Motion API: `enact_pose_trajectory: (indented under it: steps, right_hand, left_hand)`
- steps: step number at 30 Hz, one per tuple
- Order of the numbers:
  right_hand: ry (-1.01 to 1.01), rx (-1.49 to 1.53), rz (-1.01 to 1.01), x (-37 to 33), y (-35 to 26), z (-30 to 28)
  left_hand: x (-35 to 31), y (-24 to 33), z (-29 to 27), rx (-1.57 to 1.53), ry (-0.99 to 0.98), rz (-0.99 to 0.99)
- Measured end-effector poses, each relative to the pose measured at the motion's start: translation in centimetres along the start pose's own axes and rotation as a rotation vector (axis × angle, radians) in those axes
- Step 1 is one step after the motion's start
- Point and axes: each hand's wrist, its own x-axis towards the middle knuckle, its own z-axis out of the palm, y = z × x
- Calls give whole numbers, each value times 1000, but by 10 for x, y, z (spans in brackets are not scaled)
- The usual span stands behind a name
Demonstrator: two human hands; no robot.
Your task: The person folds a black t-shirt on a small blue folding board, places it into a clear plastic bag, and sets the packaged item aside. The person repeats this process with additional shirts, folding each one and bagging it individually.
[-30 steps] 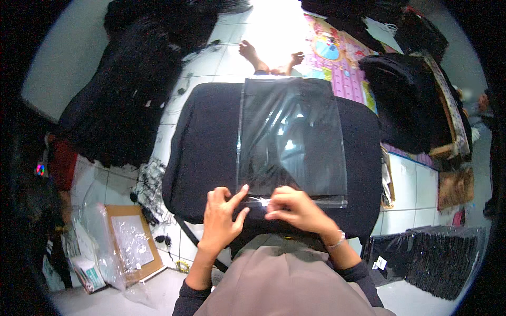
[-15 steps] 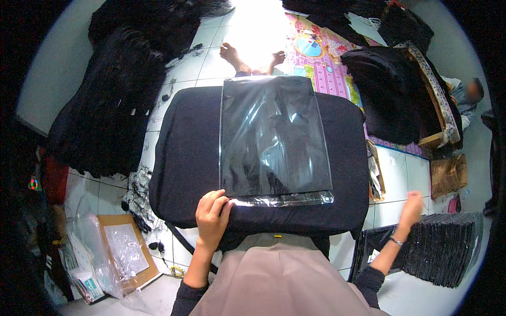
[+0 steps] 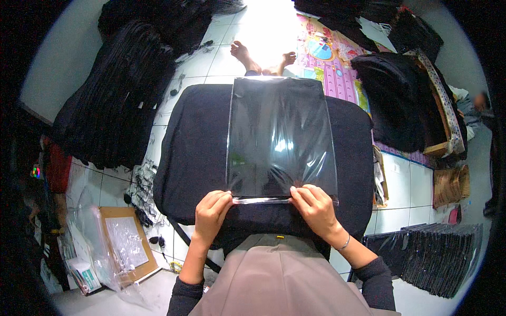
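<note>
A clear plastic bag with a flat black item inside lies on a black cloth-covered work surface in front of me. Its near edge forms a shiny transparent strip, and light glints off its creased film. At the near left corner my left hand pinches that edge between thumb and fingers. Farther right along the same edge my right hand, a bracelet at its wrist, pinches the film too. Small creases spread away from my right fingertips. The black item's exact kind cannot be made out.
Upright black packets in shiny plastic stand at the lower right. Heaped black cloth fills the left, with another black pile at the right. A brown board leans near loose plastic. Another person sits at the far right.
My right hand has come in from beside the packets at the lower right and taken hold of the bag's near edge. My left hand stays at the corner. The view has shifted slightly.
</note>
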Motion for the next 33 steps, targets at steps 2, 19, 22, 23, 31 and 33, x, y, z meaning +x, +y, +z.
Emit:
enact_pose_trajectory:
  steps: [2, 19, 22, 23, 31, 33]
  right_hand:
    - [36, 54, -15, -5, 7, 0]
    - [-72, 533, 921, -31, 55, -39]
    - [202, 455, 941, -47, 50, -26]
    - [248, 402, 848, -51, 45, -21]
    - [114, -67, 506, -56, 26, -27]
    - [61, 89, 655, -48, 42, -28]
  left_hand:
    - [6, -1, -4, -75, -3, -20]
    - [35, 8, 9, -289, 39, -682]
    - [33, 13, 15, -17, 161, -495]
    - [31, 14, 16, 114, 198, -387]
    - [-8, 20, 15, 397, -86, -108]
    - [-11, 20, 13, 348, -58, -116]
